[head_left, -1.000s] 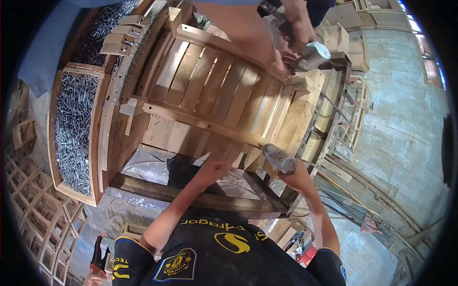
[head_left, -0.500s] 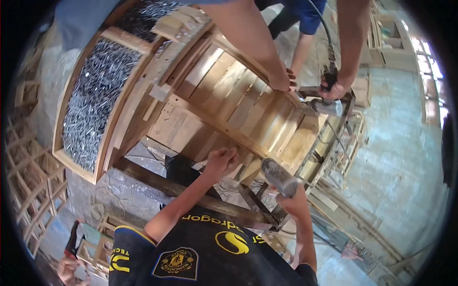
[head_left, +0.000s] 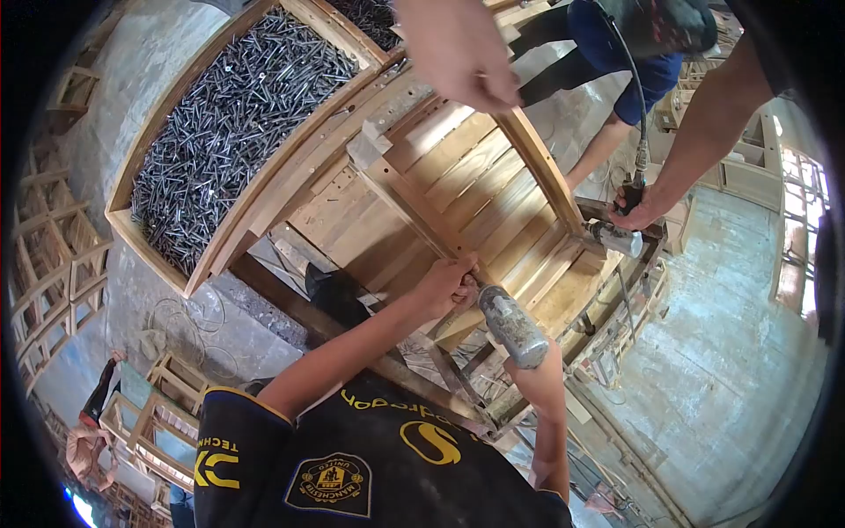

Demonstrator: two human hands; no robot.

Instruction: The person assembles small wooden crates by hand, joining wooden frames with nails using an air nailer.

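Observation:
My right hand [head_left: 539, 374] is wrapped round a grey, worn air driver [head_left: 513, 327], its nose at the wooden frame's near rail. Beside that nose, my left hand [head_left: 453, 286] has its fingers pinched together at the rail; what they hold is too small to make out. The slatted wooden frame [head_left: 475, 176] lies tilted on a dark metal stand [head_left: 352, 348]. Across from me, a co-worker's hand grips a second air driver [head_left: 620, 238] at the frame's far right corner. That person's other hand [head_left: 466, 70] is above the frame's far side.
A wooden tray [head_left: 145, 251] full of loose screws stands at the upper left. Another person in blue shorts [head_left: 647, 84] is behind the frame. An air hose [head_left: 641, 114] runs to the co-worker's driver. Wooden frames [head_left: 66, 238] are stacked at the left.
My left hand has moved right along the rail, up to my driver's nose. The co-worker's free hand has left the far rail and moved left towards the tray. The view has shifted.

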